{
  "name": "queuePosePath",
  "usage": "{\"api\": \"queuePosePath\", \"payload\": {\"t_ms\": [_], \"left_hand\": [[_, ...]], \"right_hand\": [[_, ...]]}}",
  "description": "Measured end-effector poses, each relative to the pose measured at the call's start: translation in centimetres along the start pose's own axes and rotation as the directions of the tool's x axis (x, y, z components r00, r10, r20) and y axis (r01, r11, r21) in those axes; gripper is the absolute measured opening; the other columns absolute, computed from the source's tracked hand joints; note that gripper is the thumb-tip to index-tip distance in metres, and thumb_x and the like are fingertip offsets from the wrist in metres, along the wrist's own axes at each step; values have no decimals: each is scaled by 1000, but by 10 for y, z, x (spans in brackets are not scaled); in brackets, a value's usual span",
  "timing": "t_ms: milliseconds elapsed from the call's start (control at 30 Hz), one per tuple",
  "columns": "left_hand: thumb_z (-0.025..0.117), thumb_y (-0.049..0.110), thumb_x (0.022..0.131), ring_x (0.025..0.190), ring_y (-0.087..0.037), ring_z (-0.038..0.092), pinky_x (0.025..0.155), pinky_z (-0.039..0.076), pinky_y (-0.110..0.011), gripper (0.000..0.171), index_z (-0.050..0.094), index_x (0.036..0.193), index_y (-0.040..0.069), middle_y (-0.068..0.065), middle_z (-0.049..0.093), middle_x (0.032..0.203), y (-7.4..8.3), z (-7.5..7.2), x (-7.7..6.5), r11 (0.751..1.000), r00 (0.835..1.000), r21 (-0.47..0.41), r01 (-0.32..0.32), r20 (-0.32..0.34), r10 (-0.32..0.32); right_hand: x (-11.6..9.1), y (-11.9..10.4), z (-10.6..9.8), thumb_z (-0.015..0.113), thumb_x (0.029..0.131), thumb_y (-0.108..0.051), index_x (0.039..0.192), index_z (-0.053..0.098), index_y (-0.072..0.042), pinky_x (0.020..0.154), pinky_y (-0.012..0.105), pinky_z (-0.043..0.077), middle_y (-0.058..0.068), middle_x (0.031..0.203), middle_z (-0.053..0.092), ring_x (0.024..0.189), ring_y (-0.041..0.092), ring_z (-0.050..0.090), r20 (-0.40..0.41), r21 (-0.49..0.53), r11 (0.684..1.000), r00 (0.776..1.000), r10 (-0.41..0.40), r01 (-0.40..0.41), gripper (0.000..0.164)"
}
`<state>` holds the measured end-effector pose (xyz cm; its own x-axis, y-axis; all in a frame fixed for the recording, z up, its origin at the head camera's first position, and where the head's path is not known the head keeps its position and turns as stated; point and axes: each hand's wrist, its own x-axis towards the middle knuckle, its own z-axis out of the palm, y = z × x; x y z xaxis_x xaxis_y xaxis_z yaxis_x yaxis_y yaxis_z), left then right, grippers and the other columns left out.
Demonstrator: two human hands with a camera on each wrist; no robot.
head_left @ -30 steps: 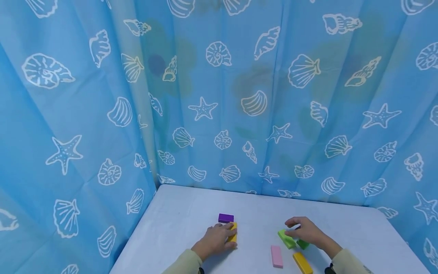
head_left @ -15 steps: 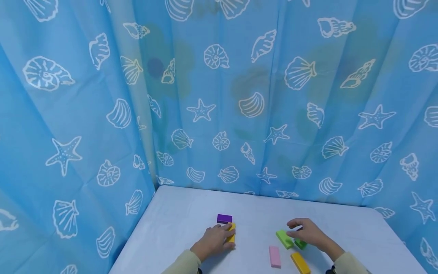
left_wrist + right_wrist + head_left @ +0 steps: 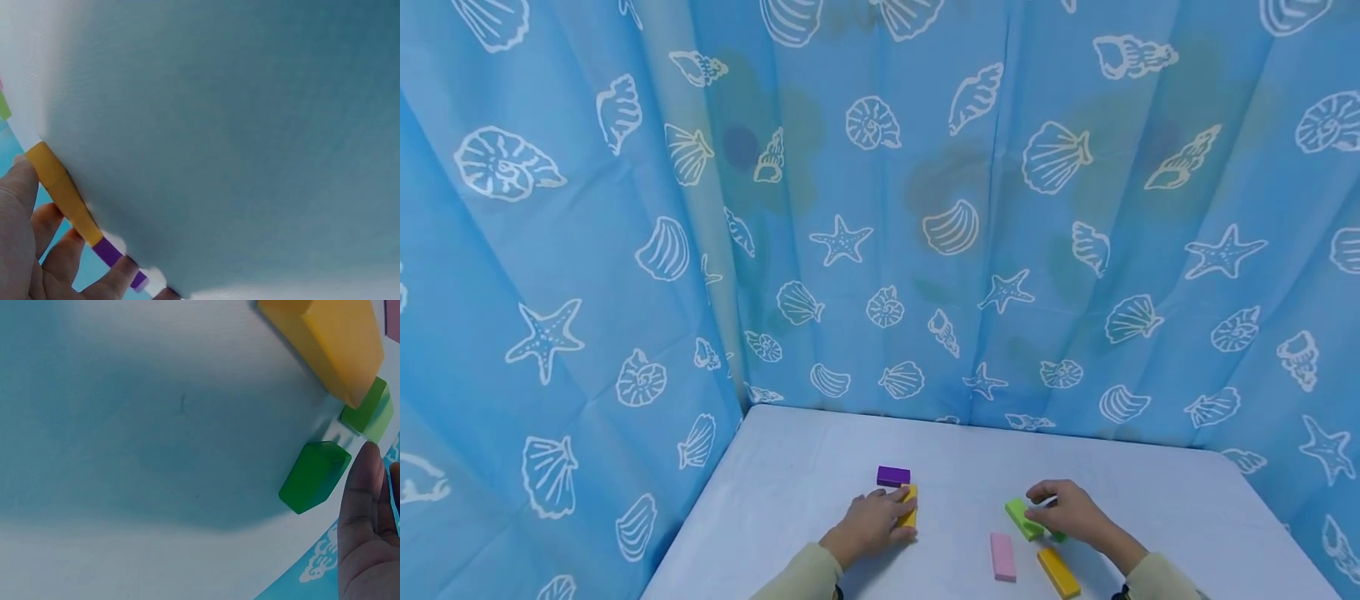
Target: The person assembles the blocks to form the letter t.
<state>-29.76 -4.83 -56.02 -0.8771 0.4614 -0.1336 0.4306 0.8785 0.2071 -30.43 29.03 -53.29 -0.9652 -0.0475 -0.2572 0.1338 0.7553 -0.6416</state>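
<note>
My left hand (image 3: 867, 525) holds a yellow block (image 3: 911, 518) at the table's middle left, thumb at its near end and fingertips on its far part. A purple block (image 3: 893, 476) lies crosswise at that block's far end; in the left wrist view one fingertip overlaps the purple block (image 3: 107, 250). My right hand (image 3: 1077, 512) is over two green blocks with nothing in its loosely bent fingers. The light green block (image 3: 1019, 515) lies by its fingertips. Mostly hidden beneath in the head view, the dark green block (image 3: 315, 478) shows plainly in the right wrist view.
Nearer the front edge lie a pink block (image 3: 1003, 557) and a second yellow block (image 3: 1059, 572), both left of the right forearm. The white table (image 3: 820, 450) meets a blue shell-print curtain (image 3: 880, 250) at the back and left.
My right hand has shifted slightly toward the near side, covering more of the dark green block. The left hand and its yellow block look unmoved; the view itself shifts a little.
</note>
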Motion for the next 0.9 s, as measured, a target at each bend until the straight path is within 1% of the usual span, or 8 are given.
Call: {"api": "queuePosePath", "payload": {"t_ms": [100,233,400,567,667,767,833,900], "left_hand": [[54,59,93,133,-34,51,100,46,-61,55,53,142,33,8,44,155,0,0,1,1000,1000,1,-6,7,6],[54,60,93,132,-33,52,100,47,-61,56,52,143,34,9,43,155,2,1,0,1000,1000,6,-6,25,6],[54,59,93,132,-33,52,100,46,-61,56,52,143,35,10,44,154,1,1,-1,1000,1000,9,8,17,-8],[56,58,93,131,-33,53,100,47,-60,55,53,142,34,10,45,154,-1,-5,-3,1000,1000,12,-2,8,2],[57,58,93,131,-33,53,99,47,-61,55,54,141,33,9,46,153,-1,-6,-3,1000,1000,6,-5,10,5],[56,58,93,131,-34,53,100,47,-61,55,54,141,33,9,45,153,-2,-4,-2,1000,1000,-1,-11,11,11],[56,58,93,131,-35,53,99,47,-61,55,54,141,33,8,45,153,-3,-2,-1,1000,1000,-2,-20,5,20],[55,59,93,131,-35,53,99,47,-61,55,54,142,33,8,45,154,-3,1,1,1000,1000,0,-30,2,30]], "right_hand": [[0,-2,1,80,83,-25,112,69,-3,73,34,60,6,103,69,84,17,61,-12,-4,1000,1000,2,-2,38],[2,0,5,81,82,-24,111,69,-3,71,33,59,5,100,69,82,16,60,-18,-25,1000,1000,0,0,38],[5,-4,10,82,80,-21,112,67,-1,68,31,59,5,96,67,79,16,59,6,-68,998,1000,3,-3,40],[6,-12,16,83,78,-14,114,66,0,64,30,58,6,92,65,75,16,59,38,-93,996,999,22,-19,43],[10,-17,19,84,76,-13,114,66,0,68,32,58,5,92,65,78,16,59,47,-130,992,999,2,4,45],[15,-20,21,84,76,-15,112,67,-2,76,36,58,3,93,66,82,16,59,44,-168,985,999,-30,37,42],[19,-20,21,84,76,-15,111,69,-4,80,38,57,2,94,67,84,15,59,37,-178,983,998,-43,49,40],[23,-20,21,84,76,-13,110,70,-5,82,39,57,1,95,68,86,15,61,36,-176,982,998,-57,63,38]]}}
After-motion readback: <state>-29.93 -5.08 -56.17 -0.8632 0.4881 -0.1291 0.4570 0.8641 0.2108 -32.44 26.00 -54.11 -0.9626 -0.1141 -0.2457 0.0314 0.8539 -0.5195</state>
